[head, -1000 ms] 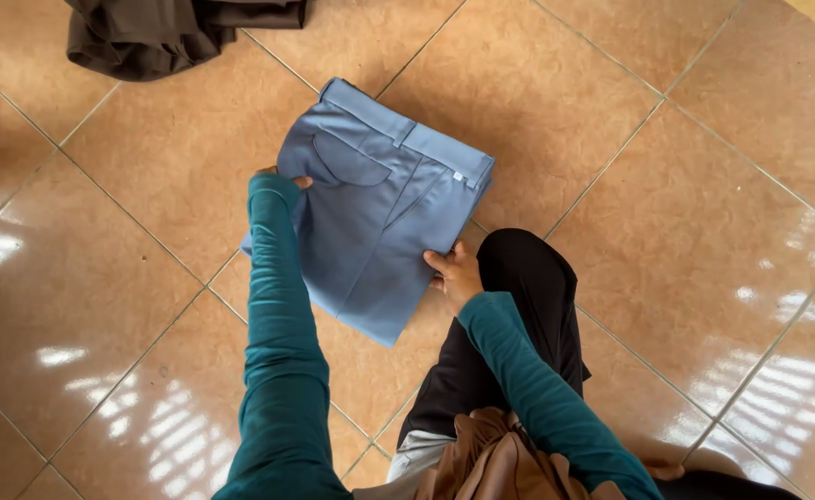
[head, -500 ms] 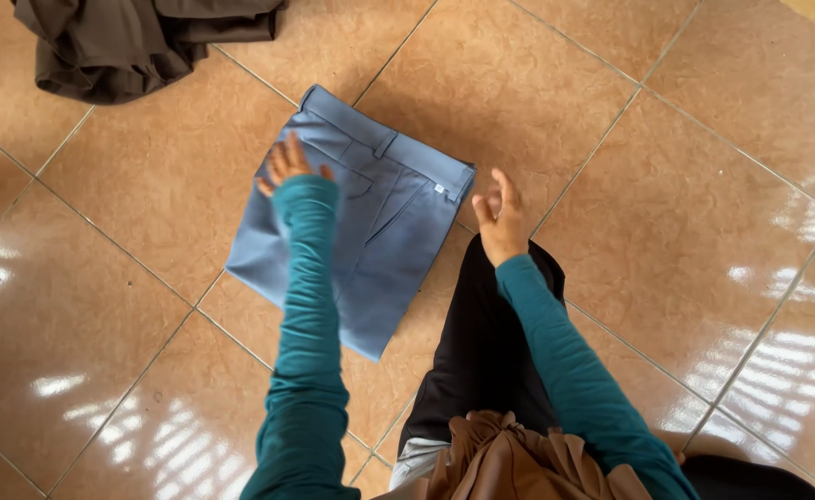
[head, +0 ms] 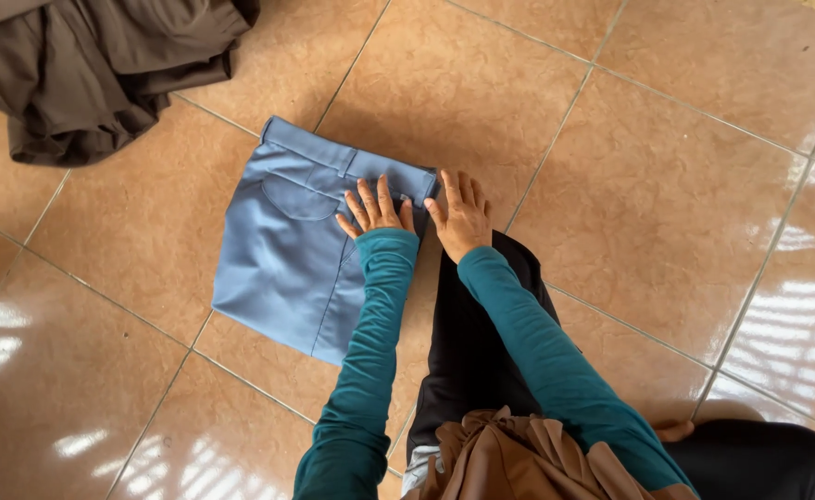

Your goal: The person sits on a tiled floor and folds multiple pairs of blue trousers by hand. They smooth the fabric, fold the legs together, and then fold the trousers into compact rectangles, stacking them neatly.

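We see both hands laid flat, palms down, on a folded pair of blue-grey cotton trousers (head: 292, 245) spread on the glossy terracotta floor tiles (head: 667, 185). The left hand (head: 377, 211) rests on the cloth with fingers spread — just below the waistband. The right hand (head: 458, 215), fingers likewise splayed, presses the trousers' edge beside it. Well beyond the fingertips, up and left, lies a crumpled dark brown garment (head: 93, 65).
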